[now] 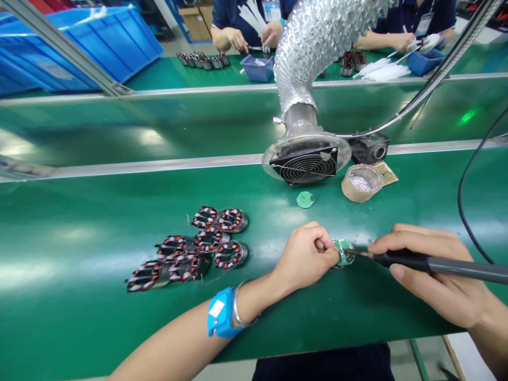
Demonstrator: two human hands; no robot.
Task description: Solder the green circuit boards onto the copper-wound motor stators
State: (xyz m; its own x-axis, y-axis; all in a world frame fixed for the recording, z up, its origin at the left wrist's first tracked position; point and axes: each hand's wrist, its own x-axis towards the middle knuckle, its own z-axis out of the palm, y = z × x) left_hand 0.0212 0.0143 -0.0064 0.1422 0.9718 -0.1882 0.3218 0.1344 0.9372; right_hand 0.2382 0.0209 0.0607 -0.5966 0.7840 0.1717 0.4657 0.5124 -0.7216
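Left hand: fingertips pinched at the green board, hold unclear from here
Right hand: fingers curled round a soldering iron

Metal edging backs the shiny green workbench, and far behind stands what may be a blue-framed rack.

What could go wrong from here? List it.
The right hand holds the iron with its tip close to the left hand: if hot, a slip might burn it. The tip is also at the board; lingering there could scorch it.
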